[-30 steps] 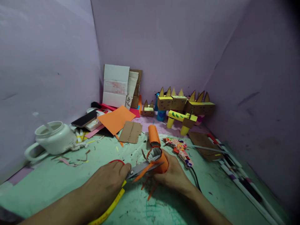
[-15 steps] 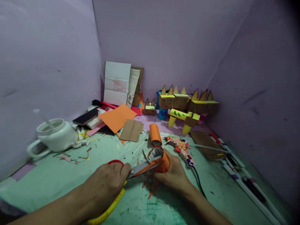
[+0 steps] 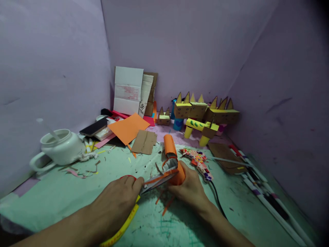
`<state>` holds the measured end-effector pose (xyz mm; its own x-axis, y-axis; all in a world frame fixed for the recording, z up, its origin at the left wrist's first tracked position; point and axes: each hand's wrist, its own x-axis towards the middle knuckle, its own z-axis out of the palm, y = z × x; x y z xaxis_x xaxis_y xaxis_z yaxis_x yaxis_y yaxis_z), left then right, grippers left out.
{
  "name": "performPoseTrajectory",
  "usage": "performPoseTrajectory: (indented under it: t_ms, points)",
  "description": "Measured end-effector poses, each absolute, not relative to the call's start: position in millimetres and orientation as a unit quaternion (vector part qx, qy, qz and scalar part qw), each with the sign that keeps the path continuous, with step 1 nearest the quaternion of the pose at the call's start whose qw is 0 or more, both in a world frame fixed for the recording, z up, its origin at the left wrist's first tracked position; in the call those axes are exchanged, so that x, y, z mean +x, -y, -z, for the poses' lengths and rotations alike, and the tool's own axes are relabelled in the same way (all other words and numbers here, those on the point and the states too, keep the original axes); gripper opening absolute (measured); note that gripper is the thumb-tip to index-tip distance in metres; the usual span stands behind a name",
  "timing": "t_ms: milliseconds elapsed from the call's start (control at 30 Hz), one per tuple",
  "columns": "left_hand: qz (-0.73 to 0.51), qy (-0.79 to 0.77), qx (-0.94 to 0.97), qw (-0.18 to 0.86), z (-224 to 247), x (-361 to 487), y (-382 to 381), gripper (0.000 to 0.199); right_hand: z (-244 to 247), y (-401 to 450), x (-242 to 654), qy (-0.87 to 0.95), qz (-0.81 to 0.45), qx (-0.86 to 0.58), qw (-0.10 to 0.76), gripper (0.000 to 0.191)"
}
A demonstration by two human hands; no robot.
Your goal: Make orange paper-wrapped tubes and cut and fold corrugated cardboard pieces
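Observation:
My left hand (image 3: 119,197) is closed round the red handle of the scissors (image 3: 158,180), whose blades reach the open end of an orange paper-covered tube (image 3: 180,175). My right hand (image 3: 190,187) grips that tube from its right side. A strip of orange paper lies along the blades by the tube's rim. Just behind it, a second orange roll (image 3: 170,145) lies on the green table (image 3: 102,183). A yellow measuring tape (image 3: 123,228) curves beside my left hand. Thin orange strips (image 3: 168,206) lie below the tube.
To the right are a patterned glue gun (image 3: 199,161) with a black cord, brown cardboard (image 3: 226,157) and markers (image 3: 267,200). A white pot (image 3: 60,147) stands left. Orange paper (image 3: 128,128) and a cardboard piece (image 3: 144,141) lie behind. Cardboard animals (image 3: 200,127) stand at the back.
The scissor blades look closer together than before. The held tube has tilted and shifted slightly up and left, nearer the roll behind it.

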<state>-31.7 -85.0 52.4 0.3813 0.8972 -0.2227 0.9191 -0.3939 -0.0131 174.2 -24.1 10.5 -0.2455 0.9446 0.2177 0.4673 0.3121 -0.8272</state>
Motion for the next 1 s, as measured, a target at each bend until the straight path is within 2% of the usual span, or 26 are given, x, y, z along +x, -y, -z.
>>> performPoseTrajectory:
  t_ms: [200,367,567,767,1000]
  points:
    - [0.109,-0.558,0.822,0.038,-53.6,-26.3,86.7,0.04,-14.1,26.4,172.4,0.712,-0.297,-0.501,0.393,0.032]
    - [0.126,-0.545,0.828,0.026,-54.2,-26.5,87.1,0.039,-11.8,27.0,176.2,0.721,-0.261,-0.521,0.374,0.038]
    - [0.114,-0.54,0.832,0.063,-51.4,-29.6,90.3,0.039,-9.7,27.5,175.3,0.723,-0.244,-0.529,0.372,0.042]
    - [0.104,-0.55,0.823,0.094,-47.1,-32.2,89.9,0.036,-9.9,27.7,174.1,0.727,-0.227,-0.523,0.382,0.039]
    - [0.093,-0.584,0.798,0.121,-59.0,-19.9,89.2,0.041,-5.9,31.0,171.2,0.727,-0.148,-0.552,0.382,0.031]
